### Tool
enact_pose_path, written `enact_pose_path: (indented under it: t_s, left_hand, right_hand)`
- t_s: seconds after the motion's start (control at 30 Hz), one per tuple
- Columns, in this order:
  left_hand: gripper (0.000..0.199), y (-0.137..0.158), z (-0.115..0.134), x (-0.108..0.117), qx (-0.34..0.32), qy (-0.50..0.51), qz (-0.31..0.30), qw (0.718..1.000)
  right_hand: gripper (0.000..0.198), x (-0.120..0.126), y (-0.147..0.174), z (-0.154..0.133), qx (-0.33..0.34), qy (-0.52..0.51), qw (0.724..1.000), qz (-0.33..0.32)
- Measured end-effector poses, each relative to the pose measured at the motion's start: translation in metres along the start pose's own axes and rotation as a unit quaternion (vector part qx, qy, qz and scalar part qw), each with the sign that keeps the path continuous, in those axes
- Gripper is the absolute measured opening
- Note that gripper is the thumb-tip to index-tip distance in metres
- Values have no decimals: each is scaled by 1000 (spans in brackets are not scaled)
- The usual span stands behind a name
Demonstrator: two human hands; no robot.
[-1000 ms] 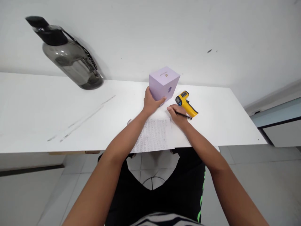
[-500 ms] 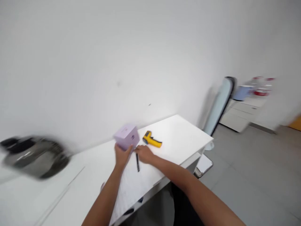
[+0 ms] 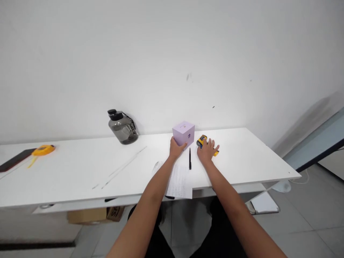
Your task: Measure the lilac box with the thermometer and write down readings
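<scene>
Left hand [image 3: 175, 148] clasping lilac box [image 3: 184, 134], right hand [image 3: 206, 152] spread, partly hiding yellow gun-shaped tool [image 3: 202, 138]

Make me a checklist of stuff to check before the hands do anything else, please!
1. Left hand on the purple box: ok, thumb and fingers are against its sides.
2. Right hand wrapped round the yellow gun-shaped tool: not ok, the hand is over it with fingers spread.
3. Pen lying on the table: ok, it is beside the written paper, in neither hand.
4. Paper fully on the table: not ok, its near end sticks out past the front edge.
5. Tool's screen switched on: cannot tell, too small to see.
</scene>
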State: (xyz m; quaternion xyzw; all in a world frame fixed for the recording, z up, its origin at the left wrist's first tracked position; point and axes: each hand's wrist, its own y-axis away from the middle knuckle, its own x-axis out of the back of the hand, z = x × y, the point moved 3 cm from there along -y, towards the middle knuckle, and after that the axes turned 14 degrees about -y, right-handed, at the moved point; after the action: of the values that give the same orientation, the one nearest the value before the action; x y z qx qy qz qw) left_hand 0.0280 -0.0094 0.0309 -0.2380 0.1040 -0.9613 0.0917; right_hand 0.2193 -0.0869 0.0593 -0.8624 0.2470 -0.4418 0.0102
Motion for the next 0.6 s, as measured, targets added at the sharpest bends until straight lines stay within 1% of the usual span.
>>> enact_pose_path:
  t_s: [0.03, 0.13, 0.2, 0.3, 0.37, 0.47, 0.53, 0.6]
  left_hand:
    - [93, 0, 0, -1, 8, 8, -7, 1000]
    - [90, -1, 1, -3, 22, 45, -13, 999]
    - [91, -3, 1, -3, 34, 64, -4, 997]
    - [90, -7, -1, -3, 34, 90, 4, 995]
    - [86, -9, -4, -3, 49, 111, 17, 992]
    - [77, -12, -9, -3, 77, 157, 43, 984]
    - [75, -14, -11, -5, 74, 185, 59, 978]
    - [80, -16, -13, -8, 59, 195, 69, 977]
  right_hand:
    - [67, -1, -2, 1, -7, 17, 1000, -17]
    - [68, -1, -11, 3, 1, 64, 996, -65]
    - [68, 0, -18, 2, 16, 88, 992, -92]
    - [65, 0, -29, 0, 43, 107, 987, -115]
    - [63, -1, -34, 0, 50, 105, 987, -112]
    - [63, 0, -37, 5, 51, 62, 994, -71]
    - [65, 3, -37, 9, 61, 7, 998, -28]
    - [66, 5, -36, 13, 79, -74, 994, -5]
